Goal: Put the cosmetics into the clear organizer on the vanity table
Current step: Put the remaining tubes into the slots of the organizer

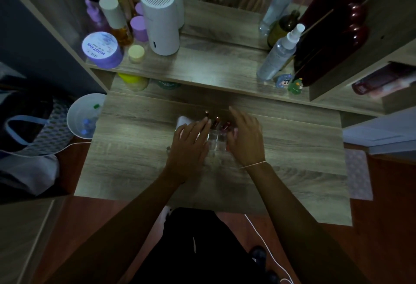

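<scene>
Hands flank clear organizer (216, 141) on vanity table (135, 160); left hand (191, 146) spread flat, right hand (246, 136) cupped, grip unclear; lipsticks (217, 121) seated; next: release.

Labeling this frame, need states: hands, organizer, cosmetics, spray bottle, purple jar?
left hand: resting on organizer's left side, grip unclear
right hand: at organizer's right side, fingers spread
clear organizer: on desk, upright
cosmetics: standing in organizer's far cells
spray bottle: upright, capped
purple jar: lid on
</scene>
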Tool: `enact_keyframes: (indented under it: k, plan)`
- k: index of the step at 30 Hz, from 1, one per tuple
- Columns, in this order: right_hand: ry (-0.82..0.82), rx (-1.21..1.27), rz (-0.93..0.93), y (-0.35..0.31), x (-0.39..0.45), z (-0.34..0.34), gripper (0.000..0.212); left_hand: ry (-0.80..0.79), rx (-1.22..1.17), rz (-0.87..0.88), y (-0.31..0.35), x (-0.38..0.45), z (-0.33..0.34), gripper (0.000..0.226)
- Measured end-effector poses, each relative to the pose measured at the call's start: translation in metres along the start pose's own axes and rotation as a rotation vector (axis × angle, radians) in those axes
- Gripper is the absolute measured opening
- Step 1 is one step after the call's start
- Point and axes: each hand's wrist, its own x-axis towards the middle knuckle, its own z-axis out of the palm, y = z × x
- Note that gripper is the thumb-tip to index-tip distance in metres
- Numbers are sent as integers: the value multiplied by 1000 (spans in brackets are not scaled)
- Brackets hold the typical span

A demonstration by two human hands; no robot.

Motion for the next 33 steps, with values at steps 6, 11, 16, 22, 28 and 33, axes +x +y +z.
enact_keyframes:
  k: [6,11,16,22,28,33]
  plan:
    - [-63,-106,-144,-7,-11,6,60,-25,33,-33,4,7,-6,54]
    - [-109,-147,-157,-9,-15,9,61,-101,74,-47,0,16,-9,57]
    - [-100,-153,-155,-8,-14,9,62,-143,96,-12,-6,23,-8,55]
    - [-82,-164,-147,-6,-13,11,63,-164,-13,4,-11,40,-14,61]
    - [-87,-161,-137,-6,-11,12,63,-177,-58,2,-12,64,-19,51]
    - [-84,-160,-137,-7,-10,12,62,-197,-36,15,-13,70,-19,44]
